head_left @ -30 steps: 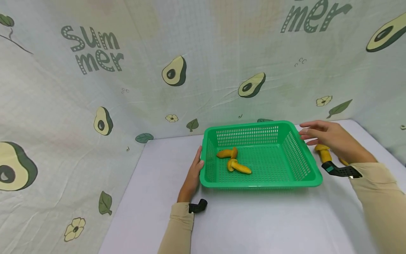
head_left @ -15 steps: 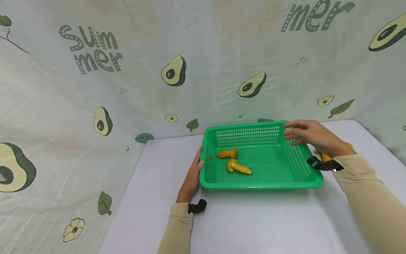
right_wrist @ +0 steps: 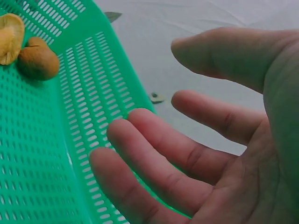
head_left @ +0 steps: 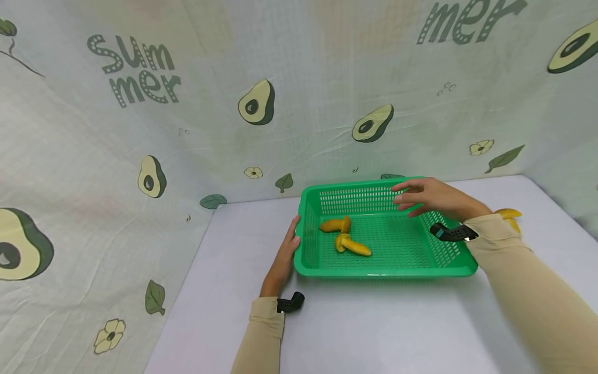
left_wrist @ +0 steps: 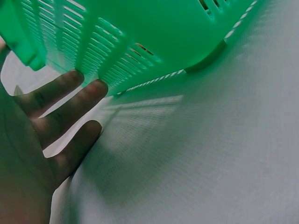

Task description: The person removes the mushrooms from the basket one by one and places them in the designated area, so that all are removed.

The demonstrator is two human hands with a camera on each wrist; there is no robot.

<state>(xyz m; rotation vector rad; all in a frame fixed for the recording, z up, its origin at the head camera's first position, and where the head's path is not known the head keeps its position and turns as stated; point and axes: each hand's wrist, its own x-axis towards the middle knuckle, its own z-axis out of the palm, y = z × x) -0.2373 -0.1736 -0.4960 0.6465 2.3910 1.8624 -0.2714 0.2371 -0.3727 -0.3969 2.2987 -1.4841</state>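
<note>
Two yellow-brown mushrooms (head_left: 355, 246) lie in the left half of a green slotted plastic basket (head_left: 388, 272). My left hand (head_left: 282, 259) is at the basket's left side with its fingers extended. In the left wrist view, the fingertips (left_wrist: 97, 88) meet the slotted wall. Over the basket's right part hovers my right hand (head_left: 436, 198), fingers spread and loosely bent, holding nothing. The right wrist view has the mushrooms' caps (right_wrist: 38, 60) at upper left, away from the fingers.
More yellow mushrooms (head_left: 509, 214) lie on the white table (head_left: 388, 322) right of the basket, partly covered by the right sleeve (head_left: 497, 234). A cloth backdrop (head_left: 308, 150) printed with avocados rises close behind the basket.
My right hand has moved left, from beside the basket's right rim to over its interior. More of the mushrooms on the right show past the sleeve. My left hand and the basket stay put.
</note>
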